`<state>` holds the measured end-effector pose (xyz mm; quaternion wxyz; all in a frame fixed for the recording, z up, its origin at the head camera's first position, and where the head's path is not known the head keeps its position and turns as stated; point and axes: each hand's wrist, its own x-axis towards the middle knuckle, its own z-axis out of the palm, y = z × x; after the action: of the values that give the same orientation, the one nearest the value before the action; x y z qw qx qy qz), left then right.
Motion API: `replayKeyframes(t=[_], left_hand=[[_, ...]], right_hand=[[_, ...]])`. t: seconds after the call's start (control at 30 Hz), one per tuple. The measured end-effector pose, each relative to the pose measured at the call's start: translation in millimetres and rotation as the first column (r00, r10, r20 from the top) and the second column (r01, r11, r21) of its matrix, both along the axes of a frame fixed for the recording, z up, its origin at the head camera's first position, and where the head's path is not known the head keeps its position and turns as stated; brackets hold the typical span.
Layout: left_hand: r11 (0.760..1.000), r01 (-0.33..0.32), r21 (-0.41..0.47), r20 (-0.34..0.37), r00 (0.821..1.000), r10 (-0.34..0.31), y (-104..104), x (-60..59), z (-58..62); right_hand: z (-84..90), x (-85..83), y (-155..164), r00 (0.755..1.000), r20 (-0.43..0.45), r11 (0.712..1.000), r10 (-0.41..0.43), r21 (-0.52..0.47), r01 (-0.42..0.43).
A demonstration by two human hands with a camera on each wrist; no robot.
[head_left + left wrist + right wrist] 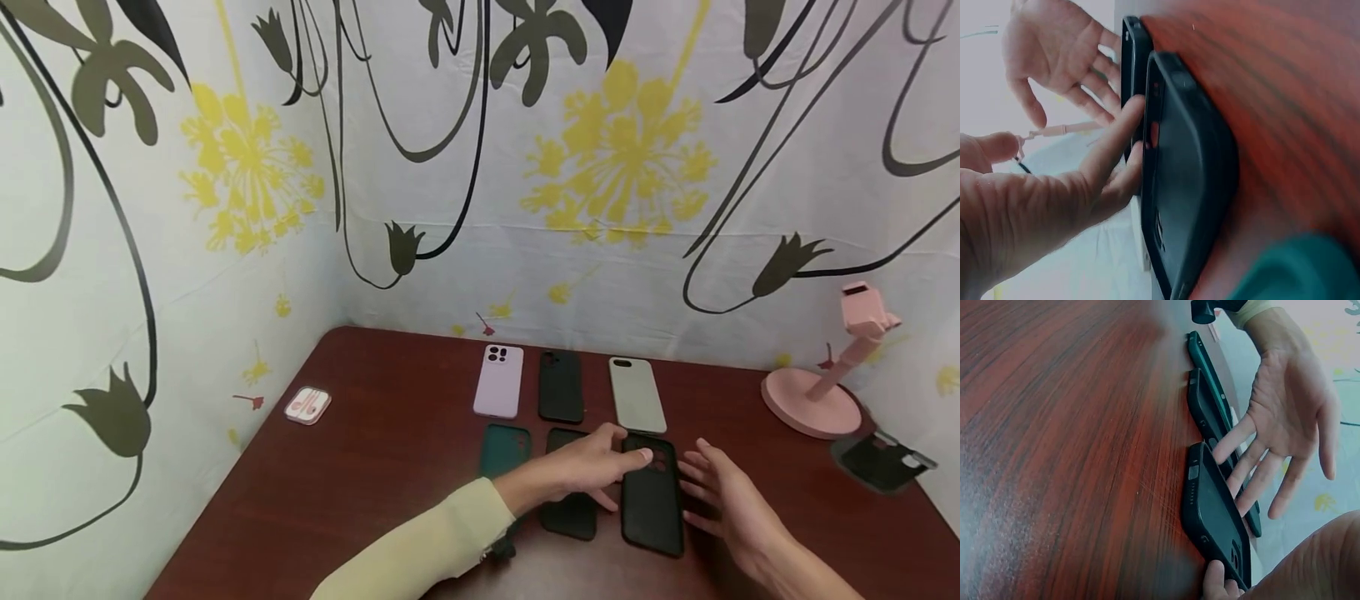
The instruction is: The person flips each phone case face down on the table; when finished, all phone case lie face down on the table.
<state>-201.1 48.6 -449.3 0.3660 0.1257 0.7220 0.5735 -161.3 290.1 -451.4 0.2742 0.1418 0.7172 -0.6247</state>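
A black phone case point(651, 517) lies hollow side up between my two hands. My left hand point(592, 462) reaches over the gap between it and a second black phone case point(570, 521), fingers extended and thumb over the first case's upper part. My right hand point(735, 504) is beside the first case's right edge, its fingers loosely spread; in the right wrist view its fingertips point(1215, 581) are at the case's edge. Neither hand grips anything. Further left, a teal phone case point(504, 450) is partly hidden by my left forearm.
Behind are a lavender phone case point(498, 392), a dark one point(561, 396) and a pale grey one point(637, 400). A pink stand point(812, 404) and another dark case point(881, 465) are at right. A small white-and-pink box point(307, 406) lies left. Patterned cloth surrounds the table.
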Motion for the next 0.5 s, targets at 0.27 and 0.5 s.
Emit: replayKeyframes(t=[0.27,0.5], left_hand=[[1.0,-0.006,0.002,0.022,1.0,0.006,9.2,0.8,-4.8],[0.995,0.003,0.098,0.134,0.991,-0.016,8.8,7.4,-1.5]], right_hand=[[0.6,-0.8,4.4,1.0,0.014,1.0,0.008,-0.003,-0.008],[1.6,-1.6,7.5,0.998,0.041,0.999,0.037,0.002,-0.037]])
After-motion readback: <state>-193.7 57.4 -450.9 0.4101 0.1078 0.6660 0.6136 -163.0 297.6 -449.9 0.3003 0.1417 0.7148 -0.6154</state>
